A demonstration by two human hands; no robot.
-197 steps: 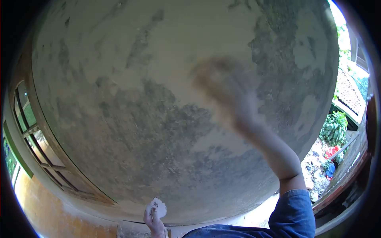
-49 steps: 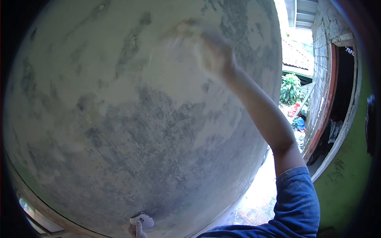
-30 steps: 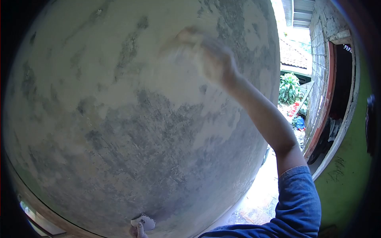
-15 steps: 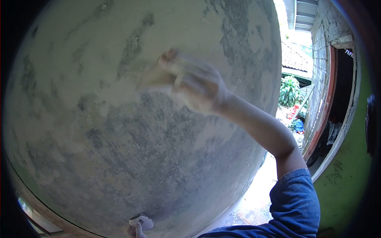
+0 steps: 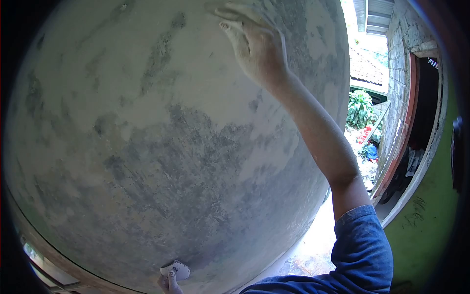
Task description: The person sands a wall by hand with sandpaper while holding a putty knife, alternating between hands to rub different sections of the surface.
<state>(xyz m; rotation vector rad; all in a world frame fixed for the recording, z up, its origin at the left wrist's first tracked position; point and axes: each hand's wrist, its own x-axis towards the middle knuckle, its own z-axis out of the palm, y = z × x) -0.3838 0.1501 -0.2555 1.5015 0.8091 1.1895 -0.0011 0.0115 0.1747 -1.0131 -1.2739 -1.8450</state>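
Observation:
A large plastered wall (image 5: 161, 161) fills most of the head view, pale smooth patches mixed with darker grey rough ones. My right hand (image 5: 259, 49), dusted with pale powder, is raised high against its upper part. The fingers point up and to the left, bent and smeared by motion; what they hold, if anything, I cannot make out. At the bottom, my left hand (image 5: 171, 285) grips a small whitish, putty-smeared piece (image 5: 176, 269) with a rounded edge, the thumb lying over its face. Most of that hand falls outside the picture.
Right of the wall is a bright outdoor gap with a green plant (image 5: 360, 109) and a tiled roof (image 5: 364, 66). Beyond it stand a block wall (image 5: 397, 63), a doorway with a reddish frame (image 5: 409, 108) and a green wall (image 5: 431, 215). A ledge (image 5: 58, 262) runs along the lower left.
My right hand has swept upward and slightly right across the wall, the arm straightening. My left hand stays almost in place at the bottom, still gripping the whitish piece.

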